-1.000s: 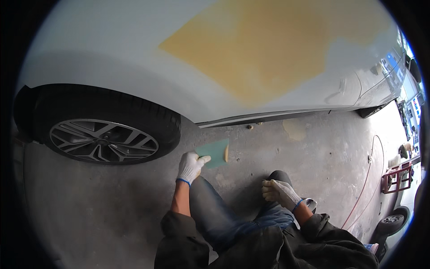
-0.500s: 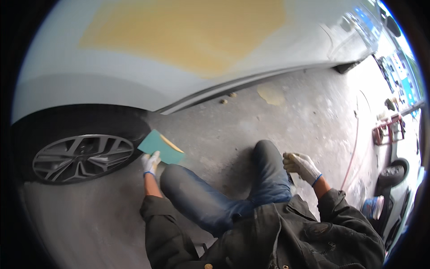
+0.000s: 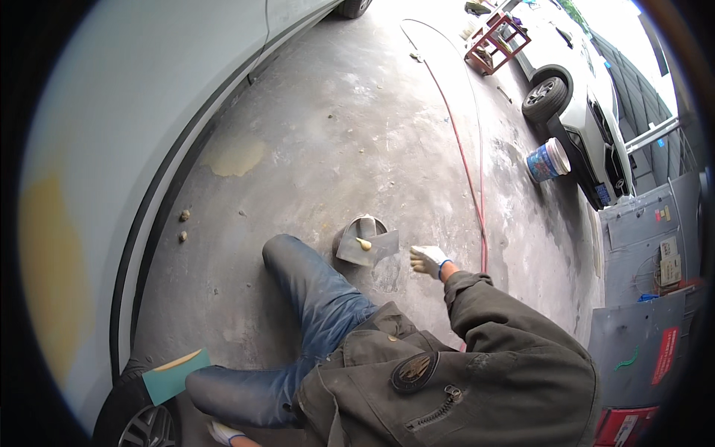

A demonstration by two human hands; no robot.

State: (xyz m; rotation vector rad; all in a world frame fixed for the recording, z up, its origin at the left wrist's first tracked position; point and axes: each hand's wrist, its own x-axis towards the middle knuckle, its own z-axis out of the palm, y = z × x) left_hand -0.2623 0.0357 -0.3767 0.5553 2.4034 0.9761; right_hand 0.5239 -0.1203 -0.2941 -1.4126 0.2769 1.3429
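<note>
My right hand (image 3: 428,261), in a white glove, reaches with fingers out toward a round can (image 3: 350,242) on the floor. A grey plate (image 3: 383,247) lies across the can, with a small cream lump (image 3: 364,244) on it. My left hand (image 3: 223,433), also gloved, is low at the lower edge, mostly hidden by my leg; its grip is unclear. A green flat spreader (image 3: 175,378) with a cream strip along its edge lies between my knee and the wheel (image 3: 138,417), apart from the visible part of that hand.
The white car's side (image 3: 97,186), with a yellowish patch, runs along the left. A red hose (image 3: 469,171) crosses the floor. A bucket (image 3: 544,160), red metal stand (image 3: 499,41) and second white car (image 3: 588,112) are at right. Grey panels (image 3: 633,328) line the lower right.
My view has turned right, toward the can. The spreader has left my left hand, which has dropped lower. My right hand has opened and moved toward the can.
</note>
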